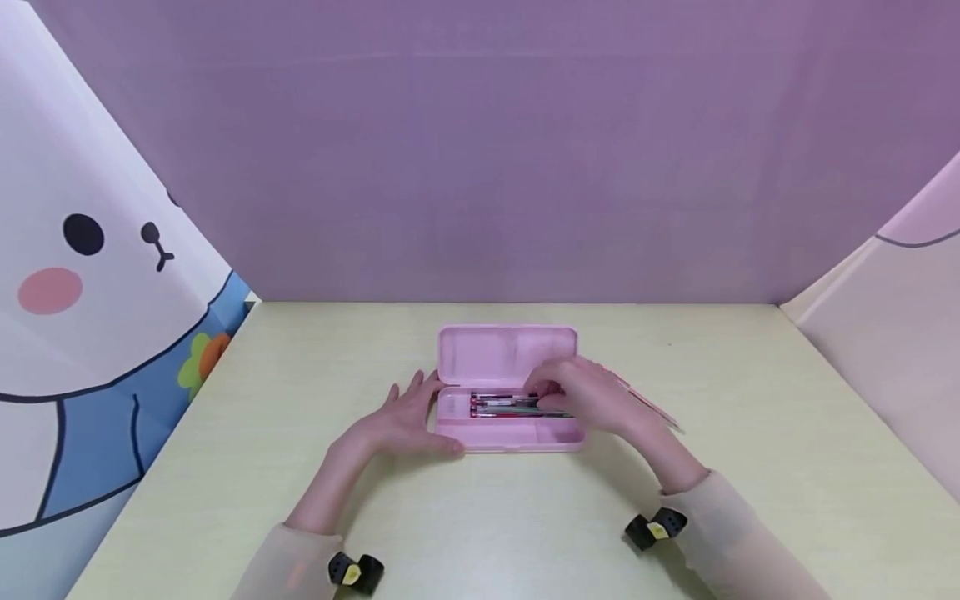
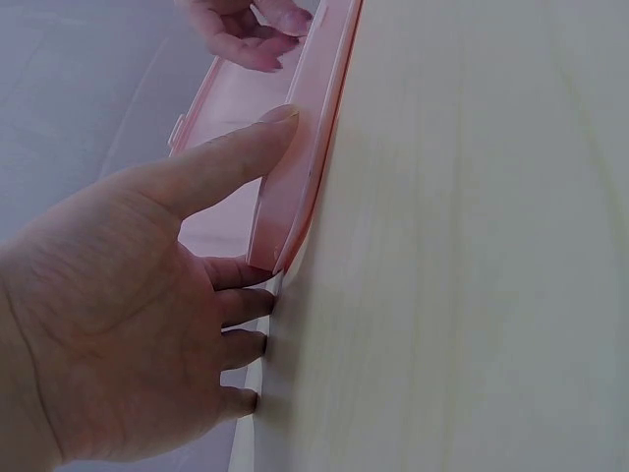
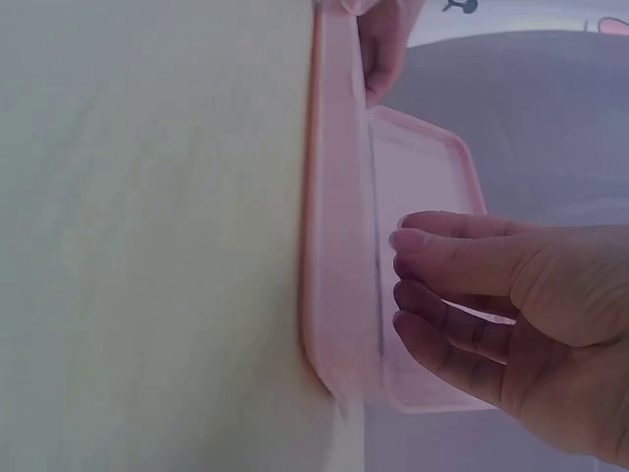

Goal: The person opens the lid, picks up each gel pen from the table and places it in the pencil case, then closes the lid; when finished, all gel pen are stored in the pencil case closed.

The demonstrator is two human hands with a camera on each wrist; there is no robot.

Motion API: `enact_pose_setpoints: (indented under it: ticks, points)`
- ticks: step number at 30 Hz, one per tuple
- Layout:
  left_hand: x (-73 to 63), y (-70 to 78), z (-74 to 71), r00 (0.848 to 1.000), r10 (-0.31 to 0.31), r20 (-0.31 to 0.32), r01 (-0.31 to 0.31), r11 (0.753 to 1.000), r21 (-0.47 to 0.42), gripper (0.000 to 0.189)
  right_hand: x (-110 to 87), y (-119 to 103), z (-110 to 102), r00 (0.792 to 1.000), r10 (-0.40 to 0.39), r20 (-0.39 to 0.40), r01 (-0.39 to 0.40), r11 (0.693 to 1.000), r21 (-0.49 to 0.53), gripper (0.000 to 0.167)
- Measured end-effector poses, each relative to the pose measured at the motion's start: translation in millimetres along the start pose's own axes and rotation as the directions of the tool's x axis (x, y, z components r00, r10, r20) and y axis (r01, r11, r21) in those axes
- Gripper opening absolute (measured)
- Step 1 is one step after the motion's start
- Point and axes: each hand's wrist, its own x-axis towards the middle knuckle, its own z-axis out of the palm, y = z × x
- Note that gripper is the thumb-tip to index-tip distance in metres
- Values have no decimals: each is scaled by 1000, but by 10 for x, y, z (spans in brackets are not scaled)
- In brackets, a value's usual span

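Note:
A pink pencil case [image 1: 487,433] lies on the table with its lid [image 1: 487,354] tipped back. Several pens [image 1: 498,406] with dark and red parts lie side by side in its rear compartment. My left hand [image 1: 405,421] is at the case's left end, fingers spread. Its thumb [image 2: 246,162] rests on the front wall and the index finger touches the end. Over the right part of the pens is my right hand [image 1: 588,396], fingers loosely bent. In the right wrist view nothing shows between that hand's [image 3: 521,295] fingertips; the right pen ends are hidden.
More slim red pens or refills [image 1: 652,406] lie on the table [image 1: 750,400] to the right of the case, partly behind my right forearm. A purple backdrop [image 1: 525,167] rises along the table's far edge. A cartoon-print cloth [image 1: 97,333] hangs on the left.

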Motion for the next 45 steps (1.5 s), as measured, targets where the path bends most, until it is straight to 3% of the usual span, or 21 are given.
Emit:
enact_pose_setpoints:
  ticks: [4,8,11,14,20,26,37,45]
  points:
    - [11,18,12,1000,1,6,0,1000,-11,103,-96,146,-164,996,29,-89,-20,994,108,21]
    - [21,42,13,1000,-3,2,3,1000,-16,105,-273,353,-314,975,104,-194,-58,972,228,27]
    - [20,42,7,1000,-7,3,7,1000,-13,105,-418,507,-374,957,143,-251,-77,963,257,32]
    - [16,40,-3,1000,-7,4,7,1000,-13,106,-536,640,-409,953,146,-267,-75,963,261,38]
    - [21,31,0,1000,-22,1,22,1000,-13,107,-700,871,-468,969,170,-181,-118,957,266,53]
    - [22,21,7,1000,-20,2,20,1000,-20,107,-766,1027,-469,970,207,-130,-172,956,239,59]
    - [16,16,-9,1000,-20,2,21,1000,-18,106,-769,1056,-408,976,216,-18,-207,956,209,65]
    - [16,28,-9,1000,-18,2,18,1000,-13,105,-754,1058,-362,964,261,60,-267,938,219,63]
